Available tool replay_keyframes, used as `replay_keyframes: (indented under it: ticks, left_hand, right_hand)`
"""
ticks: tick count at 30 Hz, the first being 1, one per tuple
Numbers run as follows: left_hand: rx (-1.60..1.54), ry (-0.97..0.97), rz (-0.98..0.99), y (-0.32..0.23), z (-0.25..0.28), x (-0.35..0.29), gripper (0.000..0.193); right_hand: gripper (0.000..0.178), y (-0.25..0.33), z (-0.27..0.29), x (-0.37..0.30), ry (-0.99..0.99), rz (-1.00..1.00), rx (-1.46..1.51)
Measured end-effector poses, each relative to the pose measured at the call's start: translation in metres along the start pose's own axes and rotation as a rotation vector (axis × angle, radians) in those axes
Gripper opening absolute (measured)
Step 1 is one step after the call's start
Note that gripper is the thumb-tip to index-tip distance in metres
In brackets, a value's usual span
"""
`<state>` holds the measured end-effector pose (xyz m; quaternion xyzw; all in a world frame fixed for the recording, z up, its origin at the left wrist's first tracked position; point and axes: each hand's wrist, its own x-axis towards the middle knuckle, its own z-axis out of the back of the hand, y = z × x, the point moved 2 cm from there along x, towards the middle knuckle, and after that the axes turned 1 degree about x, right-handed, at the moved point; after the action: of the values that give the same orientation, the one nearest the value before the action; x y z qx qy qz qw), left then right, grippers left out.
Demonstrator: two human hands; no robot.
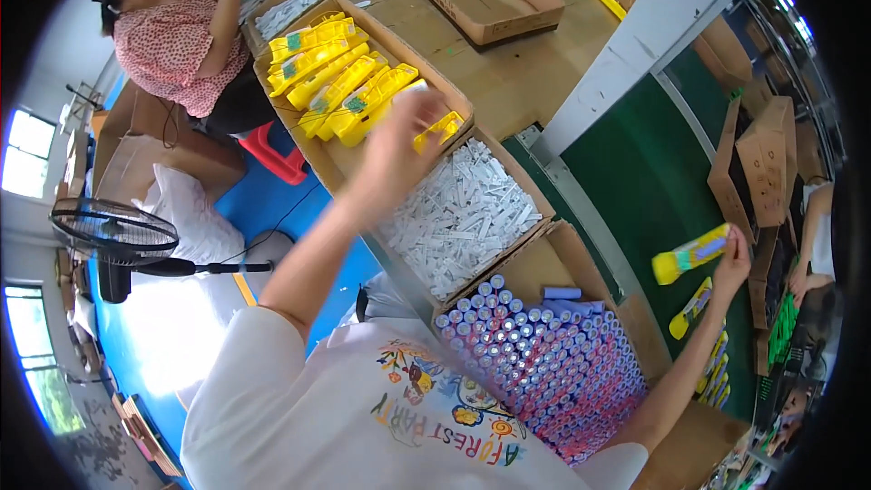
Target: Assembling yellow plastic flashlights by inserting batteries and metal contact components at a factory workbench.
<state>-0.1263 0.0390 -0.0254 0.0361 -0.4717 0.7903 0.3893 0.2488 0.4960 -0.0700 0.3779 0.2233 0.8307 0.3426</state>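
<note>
My right hand (735, 263) is over the green belt, fingers closed on the end of a yellow plastic housing (673, 265) with a purple cylindrical cell in it. My left hand (404, 141) reaches over the near end of a cardboard box (319, 156) of yellow plastic housings (352, 91). Its fingers are blurred, beside one yellow housing (442, 130); whether they grip it I cannot make out. Between my arms, a box holds many small white strips (463, 213). Nearer me, another box is filled with purple cylindrical cells (544, 363), a few lying on their sides.
Several yellow housings (691, 308) lie along the green belt (626, 181). A grey-white post (649, 36) rises beside it. A shallow cardboard tray (494, 29) sits on the table. A co-worker (186, 45) in gloves sits at upper left, near a black fan (113, 231). Another person's hand (798, 281) shows at far right.
</note>
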Motion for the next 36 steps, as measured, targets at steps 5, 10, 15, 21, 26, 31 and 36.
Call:
replay_keyframes:
  ticks: [5, 10, 15, 21, 26, 31, 36]
  left_hand:
    - [0.471, 0.871, 0.17, 0.063, 0.025, 0.015, 0.044]
    - [0.013, 0.196, 0.19, 0.05, 0.05, 0.001, 0.042]
    - [-1.074, 0.549, 0.65, -0.05, 0.009, -0.077, 0.053]
    - [-1.53, 0.43, 0.763, -0.054, -0.007, -0.107, 0.054]
    - [-1.173, 0.578, 0.421, -0.063, -0.013, -0.127, 0.05]
    - [-1.217, 0.519, 0.547, -0.073, -0.022, -0.128, 0.038]
    - [-1.112, 0.549, 0.519, -0.059, -0.032, -0.129, 0.036]
  right_hand:
    - [0.018, -0.126, -0.004, -0.004, 0.43, 0.144, -0.5]
    - [0.029, 0.164, -0.063, -0.031, 0.261, 0.283, -0.332]
    - [0.044, 0.361, -0.115, -0.144, 0.387, 1.24, -0.014]
    - [0.014, 0.347, -0.117, -0.159, 0.818, -0.373, 0.963]
    - [0.006, 0.366, -0.114, -0.178, 0.659, -0.212, 0.807]
    - [0.012, 0.367, -0.112, -0.201, 0.31, 0.133, 0.425]
    - [0.015, 0.35, -0.111, -0.213, 0.368, 0.194, 0.307]
